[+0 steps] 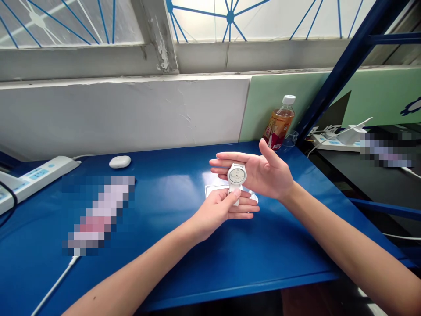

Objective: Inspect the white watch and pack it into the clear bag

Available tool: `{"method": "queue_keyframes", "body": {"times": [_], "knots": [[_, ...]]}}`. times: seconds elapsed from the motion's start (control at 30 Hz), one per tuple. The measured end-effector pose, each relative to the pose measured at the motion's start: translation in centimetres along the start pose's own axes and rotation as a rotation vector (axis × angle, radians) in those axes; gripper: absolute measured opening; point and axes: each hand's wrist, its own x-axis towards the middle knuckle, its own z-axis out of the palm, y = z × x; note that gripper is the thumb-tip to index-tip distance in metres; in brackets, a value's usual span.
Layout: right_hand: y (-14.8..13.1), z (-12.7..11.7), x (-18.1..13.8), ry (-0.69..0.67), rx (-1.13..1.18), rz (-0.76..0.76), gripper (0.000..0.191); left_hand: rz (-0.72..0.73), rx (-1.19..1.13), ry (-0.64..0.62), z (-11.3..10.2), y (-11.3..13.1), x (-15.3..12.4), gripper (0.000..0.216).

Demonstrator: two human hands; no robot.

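Observation:
A white wristwatch (237, 174) with a round pale dial is held up over the desk, its dial facing me. My left hand (226, 204) pinches the lower strap, thumb on top and fingers stretched out beneath. Just behind the watch, my right hand (263, 171) is spread with the palm towards me and the thumb up. Its fingers reach left behind the dial; whether they touch the watch I cannot tell. Under and behind the hands lies a white item (210, 189), mostly hidden, on the blue desk (164, 254).
On the left are a white power strip (49, 175), a white earbud case (120, 162) and a blurred-out object with a white cable (55, 283). A drink bottle (279, 123) stands at the back right by a blue metal post (342, 66). Another power strip (338, 143) lies beyond it.

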Motion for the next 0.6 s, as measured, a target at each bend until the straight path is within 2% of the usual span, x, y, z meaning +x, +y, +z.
{"method": "queue_keyframes", "body": {"times": [0.2, 0.47, 0.53, 0.6], "knots": [[0.06, -0.12, 0.07, 0.052, -0.11, 0.035, 0.079, -0.005, -0.004, 0.013, 0.25, 0.11, -0.04, 0.048], [0.07, -0.11, 0.11, 0.065, -0.14, -0.018, 0.075, 0.081, 0.046, 0.158, 0.14, 0.4, 0.09, 0.039], [-0.02, -0.15, 0.2, 0.083, -0.138, -0.056, 0.068, 0.179, 0.149, 0.215, 0.04, 0.52, -0.07, 0.037], [-0.22, -0.28, 0.15, 0.177, -0.202, -0.143, 0.052, 0.365, 0.31, 0.361, -0.24, 0.68, -0.34, 0.031]]}}
